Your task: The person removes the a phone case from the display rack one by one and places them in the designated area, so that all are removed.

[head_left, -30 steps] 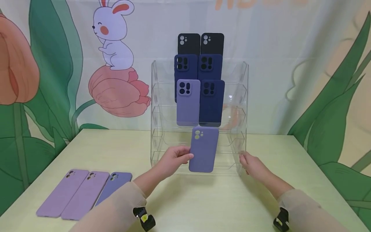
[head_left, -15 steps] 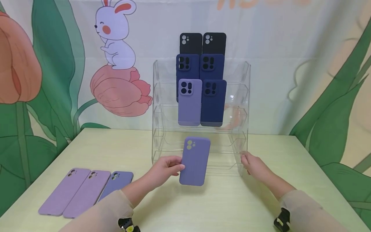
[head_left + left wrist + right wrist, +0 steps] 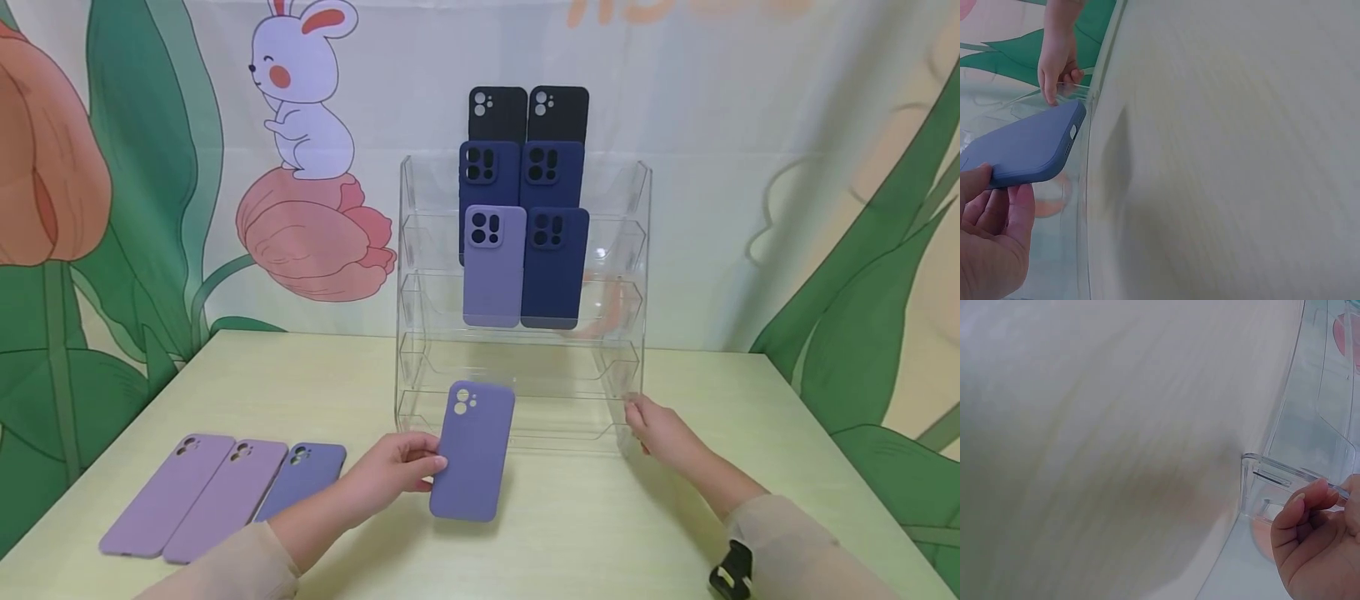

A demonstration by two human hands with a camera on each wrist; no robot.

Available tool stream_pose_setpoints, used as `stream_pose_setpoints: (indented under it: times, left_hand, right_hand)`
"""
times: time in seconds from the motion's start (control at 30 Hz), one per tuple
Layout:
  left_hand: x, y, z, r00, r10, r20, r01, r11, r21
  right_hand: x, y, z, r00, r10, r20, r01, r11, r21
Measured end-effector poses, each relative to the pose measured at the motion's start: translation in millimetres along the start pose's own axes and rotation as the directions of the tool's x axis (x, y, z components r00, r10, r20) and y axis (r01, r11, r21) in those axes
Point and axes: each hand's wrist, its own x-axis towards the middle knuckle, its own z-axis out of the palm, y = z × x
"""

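Note:
My left hand [image 3: 393, 468] pinches a bluish-purple phone case [image 3: 474, 454] by its left edge, thumb on the face with the camera holes. The case is tilted and held over the table in front of the rack's lowest tier. In the left wrist view the same phone case [image 3: 1029, 147] shows its bottom end with a port cutout. My right hand [image 3: 663, 429] grips the lower right front edge of the clear tiered display rack [image 3: 637, 333]. Seen from the right wrist, the fingers of the right hand [image 3: 1319, 540] are curled at the rack's clear edge [image 3: 1291, 469].
On the rack's upper tiers stand two black phone cases [image 3: 558, 117], several navy cases [image 3: 555, 275] and a lilac case [image 3: 493, 283]. Two pinkish-purple cases [image 3: 168, 496] and a bluish one [image 3: 303, 479] lie at the table's left. A printed cloth [image 3: 697, 167] hangs behind.
The left hand has drawn the bluish-purple phone case away from the rack's front, down and to the left. My right hand keeps its grip on the rack.

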Motion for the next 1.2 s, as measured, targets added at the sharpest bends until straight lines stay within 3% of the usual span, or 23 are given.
stream_pose_setpoints:
  times: [0.37, 0.67, 0.9, 1.2]
  left_hand:
    - [-31.0, -10.3, -19.9, 0.993, -0.110, -0.032, 0.110, 0.994, 0.007]
    - [-46.9, -15.4, -33.9, 0.990, -0.136, -0.043, 0.137, 0.990, 0.040]
    - [-52.8, -16.9, -44.3, 0.979, -0.198, -0.045, 0.203, 0.966, 0.161]
    - [-59.6, -23.4, -55.5, 0.988, -0.143, -0.054, 0.153, 0.930, 0.334]
  right_hand:
    - [1.1, -1, -1, 1.000, -0.004, 0.000, 0.004, 1.000, 0.008]
    - [-1.6, -3, 0, 1.000, 0.000, -0.005, 0.000, 1.000, 0.001]
    - [-1.7, 0, 0, 1.000, 0.013, -0.005, -0.013, 1.000, 0.008]
    - [-1.5, -1, 0, 1.000, -0.003, -0.007, 0.003, 1.000, 0.012]
